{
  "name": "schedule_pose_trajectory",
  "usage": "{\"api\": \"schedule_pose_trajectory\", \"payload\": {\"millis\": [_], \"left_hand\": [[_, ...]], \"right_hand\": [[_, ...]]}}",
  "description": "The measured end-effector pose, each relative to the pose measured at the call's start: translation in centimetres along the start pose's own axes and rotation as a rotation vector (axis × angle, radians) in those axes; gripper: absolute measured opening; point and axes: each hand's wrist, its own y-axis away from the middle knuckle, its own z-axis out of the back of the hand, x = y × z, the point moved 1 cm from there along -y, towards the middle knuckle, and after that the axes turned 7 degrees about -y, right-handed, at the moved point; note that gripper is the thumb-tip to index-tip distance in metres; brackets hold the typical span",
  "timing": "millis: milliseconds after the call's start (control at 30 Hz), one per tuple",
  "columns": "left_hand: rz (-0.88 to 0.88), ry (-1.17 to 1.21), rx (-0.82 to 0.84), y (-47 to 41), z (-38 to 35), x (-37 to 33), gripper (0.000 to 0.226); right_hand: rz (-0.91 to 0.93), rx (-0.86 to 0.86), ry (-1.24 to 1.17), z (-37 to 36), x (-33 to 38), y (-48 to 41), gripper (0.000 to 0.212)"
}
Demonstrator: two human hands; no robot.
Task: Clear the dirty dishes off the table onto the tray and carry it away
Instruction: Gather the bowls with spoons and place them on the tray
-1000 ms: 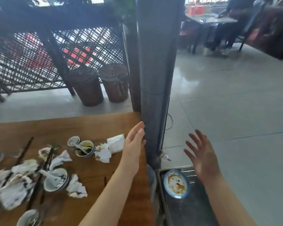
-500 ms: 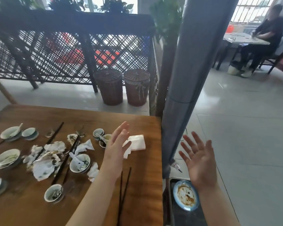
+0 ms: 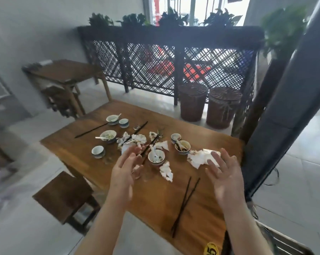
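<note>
Both hands, left (image 3: 123,173) and right (image 3: 226,176), hovering empty, fingers spread, above brown wooden counter (image 3: 201,214). Small white-and-blue ceramic bowl (image 3: 156,157) sitting between them, beside crumpled white napkins (image 3: 201,159). Judging it light, rigid, greasy, breakable: pinching rim best.

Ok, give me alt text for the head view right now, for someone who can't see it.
Both hands, left hand and right hand, hover open and empty over a wooden table strewn with dirty bowls, crumpled napkins and black chopsticks. A dark lattice screen and two woven baskets stand behind.
</note>
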Motion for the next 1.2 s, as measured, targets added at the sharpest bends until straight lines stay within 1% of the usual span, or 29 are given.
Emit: {"api": "schedule_pose_trajectory", "payload": {"millis": [167,233,300,333,400,433,500,533,600,633,767,833,933,1133,1167,1200], "left_hand": [[-0.022,0.017,-0.134,-0.3,6.6,-2.1,0.025],[-0.028,0.022,-0.164,-1.1,9.1,-2.6,0.026],[-0.024,0.015,-0.18,-2.2,11.5,-3.1,0.026],[-0.021,0.012,-0.19,-3.2,12.9,-3.4,0.025],[-0.017,0.012,-0.209,-5.5,15.8,-4.4,0.023],[-0.017,0.007,-0.212,-6.6,17.1,-4.9,0.022],[-0.032,0.001,-0.196,-9.3,19.8,-6.3,0.022],[-0.031,0.001,-0.192,-10.4,20.8,-6.8,0.022],[-0.033,-0.007,-0.177,-12.8,23.1,-7.6,0.022],[-0.036,-0.012,-0.164,-14.1,24.2,-8.0,0.022],[-0.023,-0.037,-0.132,-17.7,27.3,-8.9,0.023],[-0.017,-0.06,-0.114,-19.2,28.6,-8.9,0.023],[-0.011,-0.071,-0.101,-21.4,29.9,-8.6,0.023],[0.052,-0.082,-0.109,-27.2,30.4,-6.2,0.024],[0.068,-0.088,-0.11,-28.3,30.2,-5.8,0.023],[0.085,-0.099,-0.111,-29.4,29.9,-5.5,0.023]], "right_hand": [[-0.075,0.151,0.053,-6.5,-4.5,1.2,0.043],[-0.084,0.206,0.077,-8.9,-6.4,1.3,0.055],[-0.099,0.216,0.097,-10.9,-8.2,1.3,0.067],[-0.102,0.222,0.099,-12.3,-9.4,1.1,0.064],[-0.114,0.24,0.087,-15.2,-11.8,0.6,0.045],[-0.116,0.245,0.087,-16.6,-12.9,0.4,0.039],[-0.106,0.268,0.101,-20.4,-15.5,-0.2,0.039],[-0.109,0.279,0.105,-22.1,-16.5,-0.2,0.048],[-0.098,0.291,0.127,-25.2,-19.1,-0.5,0.076],[-0.09,0.283,0.141,-26.6,-20.5,-0.9,0.079],[-0.112,0.294,0.143,-29.9,-24.6,-1.8,0.055],[-0.139,0.276,0.147,-31.0,-26.2,-2.4,0.039],[-0.161,0.24,0.198,-32.6,-27.7,-3.9,0.03],[-0.195,0.21,0.244,-33.6,-30.8,-9.1,0.031],[-0.2,0.21,0.237,-33.6,-31.3,-10.0,0.037],[-0.204,0.207,0.226,-33.7,-31.6,-10.8,0.054]]}}
